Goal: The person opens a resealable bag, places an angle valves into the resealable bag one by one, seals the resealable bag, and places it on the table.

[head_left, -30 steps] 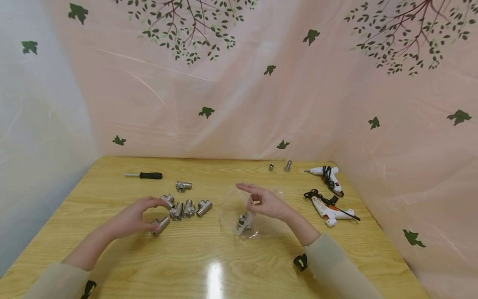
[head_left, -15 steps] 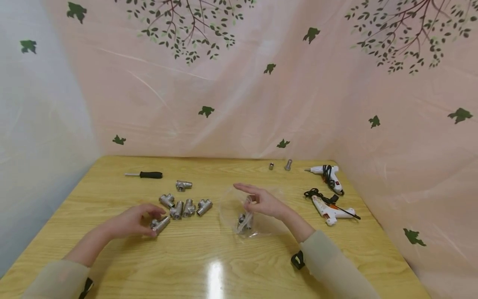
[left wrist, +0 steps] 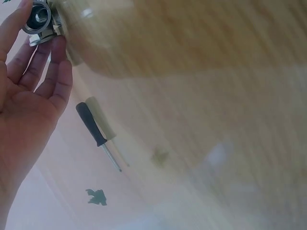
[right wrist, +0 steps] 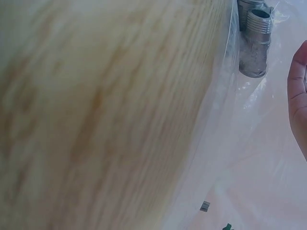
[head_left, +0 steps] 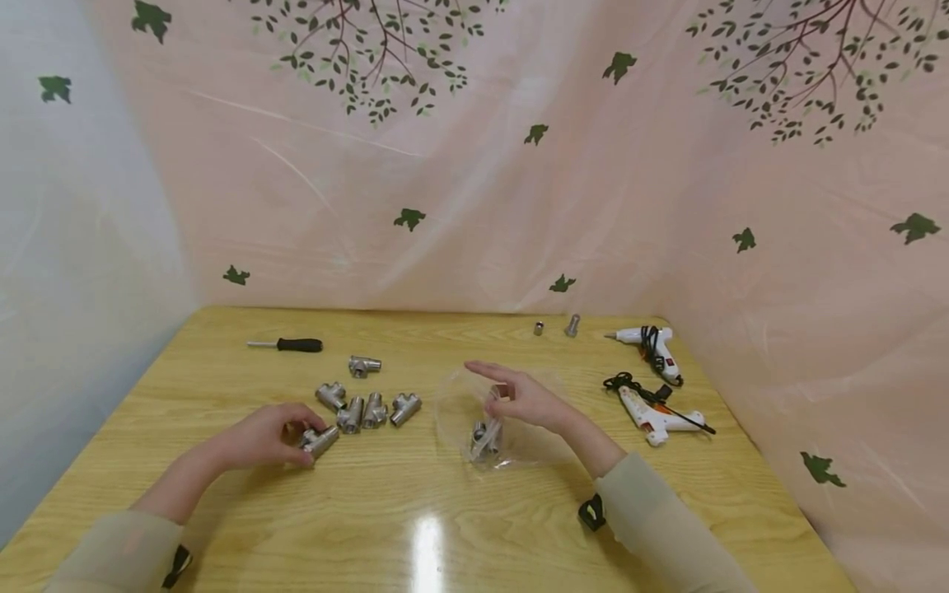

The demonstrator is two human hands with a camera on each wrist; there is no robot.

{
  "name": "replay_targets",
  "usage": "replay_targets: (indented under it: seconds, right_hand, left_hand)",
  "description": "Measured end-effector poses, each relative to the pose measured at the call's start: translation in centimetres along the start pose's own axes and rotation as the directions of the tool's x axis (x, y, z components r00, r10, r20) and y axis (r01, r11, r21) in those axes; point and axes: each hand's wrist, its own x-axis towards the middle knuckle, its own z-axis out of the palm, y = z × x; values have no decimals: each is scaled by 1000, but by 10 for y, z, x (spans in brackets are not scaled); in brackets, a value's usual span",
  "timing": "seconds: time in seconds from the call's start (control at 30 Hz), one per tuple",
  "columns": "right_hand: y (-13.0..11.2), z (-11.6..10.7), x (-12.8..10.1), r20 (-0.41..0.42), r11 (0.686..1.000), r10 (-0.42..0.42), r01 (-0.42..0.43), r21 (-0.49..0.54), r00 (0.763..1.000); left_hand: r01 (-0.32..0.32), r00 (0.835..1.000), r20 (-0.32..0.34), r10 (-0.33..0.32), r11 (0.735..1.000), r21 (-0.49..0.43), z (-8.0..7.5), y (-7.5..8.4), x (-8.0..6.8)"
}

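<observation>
My left hand lies on the wooden table and grips a silver threaded pipe fitting at the near edge of a cluster of like fittings. In the left wrist view the fitting sits between the fingertips. My right hand is raised a little over the table, index finger stretched out, and pinches the top of a clear plastic bag. Two or three fittings lie inside it, and one bagged fitting shows in the right wrist view beside the edge of the hand.
A lone fitting and a black-handled screwdriver lie further back on the left. Two white glue guns with black cords lie at the right. Two small metal pieces stand near the back wall sheet.
My left hand came down from above the cluster and closed on the nearest fitting. My right hand and the bag have hardly moved.
</observation>
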Motion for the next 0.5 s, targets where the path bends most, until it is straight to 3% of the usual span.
replay_targets:
  seconds: [0.23, 0.5]
  right_hand:
    - [11, -3, 3, 1, 1000, -14, 14, 11, 1000]
    - [11, -1, 2, 7, 1000, -12, 12, 6, 1000]
  left_hand:
    - [-35, 999, -18, 35, 999, -30, -1, 8, 3]
    - [-75, 994, -89, 70, 996, -52, -4, 31, 13]
